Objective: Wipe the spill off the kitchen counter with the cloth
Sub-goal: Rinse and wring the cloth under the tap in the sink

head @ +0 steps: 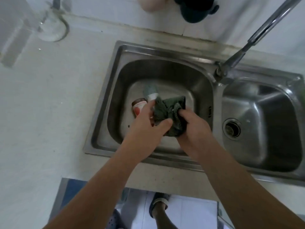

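While both hands meet over the left basin of the steel sink (105, 90) at mid-frame, the left hand (146, 124) pinches the dark green cloth (168, 109) with thumb and fingers; the right hand (193, 124) grips its other side; two small containers (140, 105) lie in the basin behind; a tap (257, 35) crosses the upper right.

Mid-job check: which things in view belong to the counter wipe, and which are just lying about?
Job:
- dark green cloth, gripped by left hand and right hand over the left sink basin
- counter

Lying about:
- two small bottles in the basin
- tap
- right basin
- glass jar
- dark mug
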Tool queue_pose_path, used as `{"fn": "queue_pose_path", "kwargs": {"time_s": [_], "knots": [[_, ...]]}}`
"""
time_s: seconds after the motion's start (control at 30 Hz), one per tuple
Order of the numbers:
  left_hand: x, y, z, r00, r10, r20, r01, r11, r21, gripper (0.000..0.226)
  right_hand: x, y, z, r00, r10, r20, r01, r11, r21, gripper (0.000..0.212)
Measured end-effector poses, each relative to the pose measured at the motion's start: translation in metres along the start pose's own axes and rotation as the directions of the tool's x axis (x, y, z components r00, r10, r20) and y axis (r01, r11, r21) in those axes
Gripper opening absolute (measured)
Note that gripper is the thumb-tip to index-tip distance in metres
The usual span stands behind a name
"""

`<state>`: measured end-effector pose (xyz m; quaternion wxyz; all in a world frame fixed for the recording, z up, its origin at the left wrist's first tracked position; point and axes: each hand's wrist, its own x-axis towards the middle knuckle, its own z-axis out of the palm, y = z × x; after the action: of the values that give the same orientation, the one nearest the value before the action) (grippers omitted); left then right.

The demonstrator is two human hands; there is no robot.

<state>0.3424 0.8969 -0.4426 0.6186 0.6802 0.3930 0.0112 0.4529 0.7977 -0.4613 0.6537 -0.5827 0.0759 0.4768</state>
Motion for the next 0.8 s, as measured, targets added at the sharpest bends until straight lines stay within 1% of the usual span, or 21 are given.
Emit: {"fn": "queue_pose_path", "kwargs": {"time_s": [0.03,0.1,0.13,0.17,0.2,0.23,0.3,0.33,0.37,0.43,0.47,0.5,0.57,0.63,0.67,0.7,0.8], "knots": [[0.006,0.0,0.012,0.999,-0.028,0.018,0.029,0.999,-0.027,0.07,0.0,-0.003,-0.007,0.998,-0.045,-0.053,0.038,0.992,-0.117,0.031],[0.015,0.002,0.03,0.993,-0.114,0.041,0.117,0.99,-0.079,0.064,0.0,-0.01,-0.019,0.991,-0.08,-0.103,0.045,0.949,-0.313,0.028],[0.02,0.005,0.042,0.988,-0.151,0.046,0.155,0.98,-0.123,0.068,-0.001,-0.018,-0.031,0.991,-0.079,-0.111,0.036,0.939,-0.342,0.03],[0.024,0.006,0.05,0.98,-0.193,0.042,0.197,0.964,-0.177,0.067,-0.004,-0.027,-0.037,0.993,-0.071,-0.093,0.033,0.934,-0.356,0.033],[0.026,0.005,0.054,0.968,-0.245,0.043,0.249,0.94,-0.233,0.06,-0.008,-0.033,-0.042,0.996,-0.068,-0.056,0.04,0.917,-0.397,0.036],[0.03,0.011,0.06,0.953,-0.298,0.057,0.3,0.901,-0.313,0.05,-0.012,-0.045,-0.05,0.996,-0.085,-0.001,0.073,0.868,-0.492,0.038],[0.036,0.016,0.069,0.915,-0.378,0.139,0.396,0.779,-0.487,0.03,-0.013,-0.066,-0.063,0.985,-0.15,0.085,0.165,0.679,-0.715,0.034],[0.039,0.022,0.073,0.906,-0.385,0.175,0.414,0.722,-0.555,0.025,-0.011,-0.08,-0.068,0.974,-0.212,0.082,0.194,0.591,-0.783,0.029],[0.042,0.025,0.075,0.903,-0.378,0.206,0.42,0.673,-0.609,0.023,-0.005,-0.094,-0.07,0.954,-0.293,0.059,0.213,0.528,-0.822,0.028],[0.05,0.033,0.083,0.904,-0.358,0.232,0.414,0.606,-0.679,0.024,0.013,-0.128,-0.075,0.898,-0.439,0.027,0.26,0.481,-0.837,0.038],[0.055,0.036,0.085,0.906,-0.349,0.238,0.411,0.597,-0.689,0.026,0.024,-0.142,-0.075,0.881,-0.472,0.021,0.276,0.478,-0.834,0.043],[0.061,0.036,0.088,0.909,-0.341,0.241,0.407,0.596,-0.692,0.03,0.034,-0.154,-0.074,0.878,-0.477,0.028,0.282,0.47,-0.836,0.044],[0.072,0.037,0.092,0.918,-0.316,0.241,0.391,0.614,-0.686,0.035,0.054,-0.165,-0.073,0.906,-0.422,0.041,0.252,0.458,-0.853,0.041],[0.084,0.034,0.093,0.925,-0.303,0.228,0.374,0.633,-0.677,0.038,0.066,-0.164,-0.071,0.925,-0.38,0.025,0.229,0.503,-0.834,0.026],[0.089,0.033,0.093,0.928,-0.301,0.219,0.367,0.639,-0.676,0.039,0.07,-0.161,-0.071,0.922,-0.386,0.018,0.235,0.523,-0.819,0.018],[0.092,0.031,0.092,0.93,-0.301,0.212,0.362,0.639,-0.679,0.04,0.074,-0.157,-0.072,0.916,-0.4,0.015,0.243,0.524,-0.816,0.015],[0.104,0.028,0.092,0.932,-0.289,0.219,0.359,0.644,-0.676,0.04,0.082,-0.147,-0.078,0.894,-0.449,0.0,0.252,0.502,-0.828,0.018]]}}
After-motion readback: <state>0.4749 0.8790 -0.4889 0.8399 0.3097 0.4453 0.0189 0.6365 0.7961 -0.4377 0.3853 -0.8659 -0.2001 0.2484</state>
